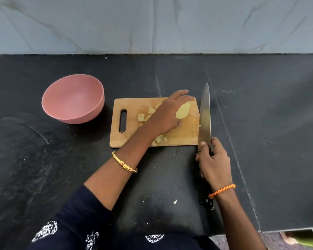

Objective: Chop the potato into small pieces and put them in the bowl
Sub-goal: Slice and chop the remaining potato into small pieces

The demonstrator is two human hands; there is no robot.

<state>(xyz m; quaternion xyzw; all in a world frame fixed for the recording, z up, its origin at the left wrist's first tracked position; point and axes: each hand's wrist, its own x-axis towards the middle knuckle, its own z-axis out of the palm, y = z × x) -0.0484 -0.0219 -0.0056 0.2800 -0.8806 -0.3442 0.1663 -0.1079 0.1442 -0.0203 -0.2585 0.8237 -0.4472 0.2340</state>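
**Steady the potato half before the next cut**

The left hand (167, 114) reaches over the wooden cutting board (184, 136), fingers mostly extended, covering the remaining peeled potato piece (183, 111); whether the thumb pinches it cannot be told from here. Small potato cubes (159, 139) lie scattered on the board beneath and beside that wrist. The right hand (213, 159) is clenched around the handle of a chef's knife (205, 112), its blade held along the board's right edge, apart from the potato. The pink bowl (73, 99) sits left of the board with nothing visible inside.

To cut well, I would lay the potato piece flat side down, tuck the left fingertips back, and bring the blade across in even slices before dicing. The loose cubes crowd the board; moving them to the bowl first would likely give room.

No brand, label or writing is readable on the knife, board or bowl.
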